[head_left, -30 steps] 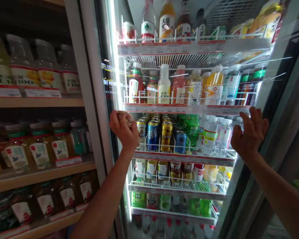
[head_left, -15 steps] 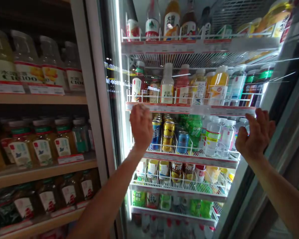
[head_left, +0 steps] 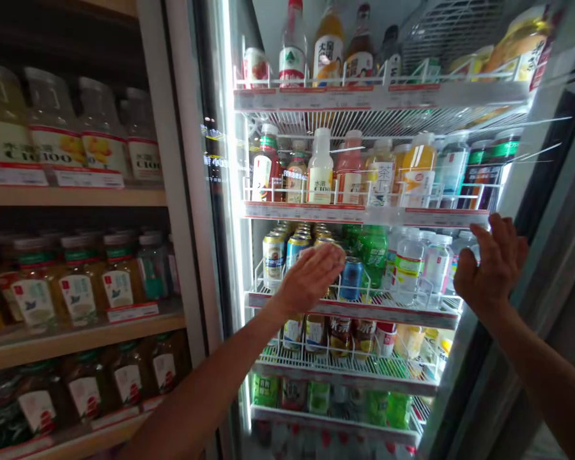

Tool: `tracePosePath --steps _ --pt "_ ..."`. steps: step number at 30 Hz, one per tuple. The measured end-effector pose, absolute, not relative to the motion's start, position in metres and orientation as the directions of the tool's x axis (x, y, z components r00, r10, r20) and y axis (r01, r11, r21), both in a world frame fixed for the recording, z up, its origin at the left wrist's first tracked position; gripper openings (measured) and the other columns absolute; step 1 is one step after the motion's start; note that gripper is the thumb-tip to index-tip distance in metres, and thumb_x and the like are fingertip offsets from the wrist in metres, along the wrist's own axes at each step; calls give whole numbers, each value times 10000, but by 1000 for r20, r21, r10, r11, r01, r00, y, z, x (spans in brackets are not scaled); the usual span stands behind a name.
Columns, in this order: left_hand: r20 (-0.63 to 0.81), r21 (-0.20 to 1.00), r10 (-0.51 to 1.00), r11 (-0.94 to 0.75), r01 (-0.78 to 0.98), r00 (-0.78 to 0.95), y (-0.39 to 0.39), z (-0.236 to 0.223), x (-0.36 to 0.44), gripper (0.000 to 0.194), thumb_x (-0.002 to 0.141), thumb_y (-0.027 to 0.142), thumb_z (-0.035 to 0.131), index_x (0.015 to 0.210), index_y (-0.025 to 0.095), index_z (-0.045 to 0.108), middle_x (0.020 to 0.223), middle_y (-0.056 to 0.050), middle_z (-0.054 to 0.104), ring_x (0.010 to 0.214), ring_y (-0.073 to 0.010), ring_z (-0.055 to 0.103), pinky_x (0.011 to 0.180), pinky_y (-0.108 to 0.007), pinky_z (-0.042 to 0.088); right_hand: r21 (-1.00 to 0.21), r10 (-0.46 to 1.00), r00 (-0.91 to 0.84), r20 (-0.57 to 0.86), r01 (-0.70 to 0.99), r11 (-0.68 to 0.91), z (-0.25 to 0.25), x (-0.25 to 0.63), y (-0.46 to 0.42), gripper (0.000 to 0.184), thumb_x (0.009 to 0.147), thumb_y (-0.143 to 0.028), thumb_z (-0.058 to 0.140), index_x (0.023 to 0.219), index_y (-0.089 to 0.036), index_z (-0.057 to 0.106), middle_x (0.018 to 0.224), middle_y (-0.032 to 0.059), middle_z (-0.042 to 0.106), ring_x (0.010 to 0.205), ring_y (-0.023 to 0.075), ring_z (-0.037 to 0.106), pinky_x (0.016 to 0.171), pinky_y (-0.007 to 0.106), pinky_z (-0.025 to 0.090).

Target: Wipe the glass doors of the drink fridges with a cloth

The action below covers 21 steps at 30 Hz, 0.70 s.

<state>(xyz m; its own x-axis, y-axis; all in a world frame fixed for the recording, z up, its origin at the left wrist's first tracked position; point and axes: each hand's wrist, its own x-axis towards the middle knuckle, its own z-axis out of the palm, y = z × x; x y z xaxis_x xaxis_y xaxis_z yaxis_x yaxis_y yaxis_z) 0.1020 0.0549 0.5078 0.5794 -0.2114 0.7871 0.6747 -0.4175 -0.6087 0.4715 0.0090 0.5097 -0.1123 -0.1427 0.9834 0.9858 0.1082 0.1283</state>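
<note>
My left hand is stretched flat in front of the can shelf, its fingers extended and close together. It covers part of the cans behind it, and I see nothing held in it. A blue can stands just right of the fingertips; a white-and-gold can is to the left of the hand. Over on the right, my right hand is raised with fingers spread and holds nothing. It hovers by the right side of the lit drinks cooler, near a clear bottle. Whether either hand touches the glass, I cannot tell.
Wire shelves in the cooler carry several bottles and cans, including a green bottle. Reflections streak the glass front. A metal frame post separates the cooler from a wooden shelf of bottles on the left.
My left hand has swung right and slightly down, from the cooler's left side across the cans, uncovering the white-and-gold can. My right hand stays almost in place.
</note>
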Motion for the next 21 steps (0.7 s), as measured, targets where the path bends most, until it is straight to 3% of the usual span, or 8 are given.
tracePosePath --steps 5,7,10,11,15,16,19,21 --pt "977 -73 -211 -406 911 -16 58 527 70 403 922 243 342 1298 132 433 1492 -93 268 1397 -250 159 1127 -474 257 103 -134 -87 987 987 121 509 470 8 486 815 -263 469 1292 -169 487 1392 132 442 1327 258 351 1077 492 246" --pt "969 -195 -220 -410 891 111 55 522 75 401 914 232 365 1301 149 427 1482 -92 293 1393 -225 185 1120 -437 285 85 -120 -70 990 989 124 509 469 8 485 815 -263 468 1290 -166 490 1395 130 438 1332 254 343 1086 484 231" --pt "801 -598 -250 -377 708 543 51 511 84 441 889 214 416 1329 208 394 1442 -47 379 1384 -163 218 1104 -342 325 85 -110 -71 991 988 126 509 469 8 487 806 -252 475 1285 -166 497 1394 127 439 1333 250 343 1089 474 230" --pt "791 -611 -247 -370 700 560 52 511 82 448 884 209 424 1331 211 391 1439 -47 384 1385 -169 217 1104 -352 324 85 -114 -71 991 988 126 509 469 8 486 803 -249 477 1282 -167 500 1394 126 441 1331 250 346 1088 473 233" --pt "976 -129 -213 -379 916 50 57 524 72 440 898 209 403 1337 214 388 1489 -64 282 1398 -217 176 1114 -461 283 87 -129 -71 989 988 127 509 470 8 483 811 -252 470 1287 -175 492 1396 127 437 1330 255 347 1083 491 236" --pt "976 -103 -216 -382 919 20 57 524 75 448 900 207 398 1347 216 374 1498 -62 260 1401 -221 160 1117 -472 273 96 -133 -79 988 987 125 509 470 8 482 813 -254 469 1289 -177 490 1394 128 440 1328 258 350 1078 497 243" --pt "865 -501 -252 -382 777 433 53 516 94 482 884 204 427 1360 214 355 1474 -48 319 1403 -203 151 1116 -415 286 129 -150 -112 982 985 112 510 470 8 479 811 -257 471 1284 -183 492 1384 129 453 1316 266 368 1057 501 276" --pt "777 -628 -259 -375 682 573 53 516 96 464 880 213 433 1340 205 383 1430 -48 396 1397 -187 175 1112 -379 293 135 -151 -119 981 986 101 510 471 8 474 816 -262 468 1284 -190 489 1384 126 454 1312 264 375 1052 496 287"
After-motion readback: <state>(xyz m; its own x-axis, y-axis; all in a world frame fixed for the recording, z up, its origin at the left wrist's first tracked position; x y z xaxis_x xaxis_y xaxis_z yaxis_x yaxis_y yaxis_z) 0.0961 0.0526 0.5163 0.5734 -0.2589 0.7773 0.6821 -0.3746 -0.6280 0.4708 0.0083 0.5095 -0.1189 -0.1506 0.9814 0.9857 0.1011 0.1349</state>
